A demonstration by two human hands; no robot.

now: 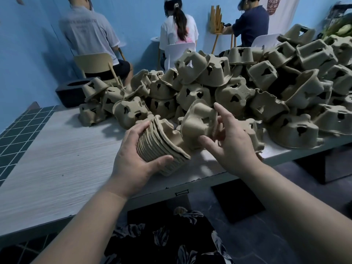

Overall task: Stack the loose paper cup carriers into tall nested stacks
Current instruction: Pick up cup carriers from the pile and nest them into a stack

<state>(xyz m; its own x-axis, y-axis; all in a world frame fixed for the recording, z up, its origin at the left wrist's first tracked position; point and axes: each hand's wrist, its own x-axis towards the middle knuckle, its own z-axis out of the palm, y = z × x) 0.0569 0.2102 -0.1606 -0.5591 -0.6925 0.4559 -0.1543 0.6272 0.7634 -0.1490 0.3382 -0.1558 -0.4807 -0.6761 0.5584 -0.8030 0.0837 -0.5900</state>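
Your left hand [133, 159] grips the nested stack [162, 147], fingers curled round its ribbed side, tilting its open end toward the right so the next piece can slide in. Your right hand [228, 141] pinches a single loose carrier [198, 121] by its rim, thumb and fingers clamped, mouth lined up just beside the stack. The unsorted pile [247, 88] sits behind on the table [57, 159], within reach.

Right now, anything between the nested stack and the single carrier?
Nothing. In the head view the single carrier, held by the right hand, already meets the open end of the nested stack.
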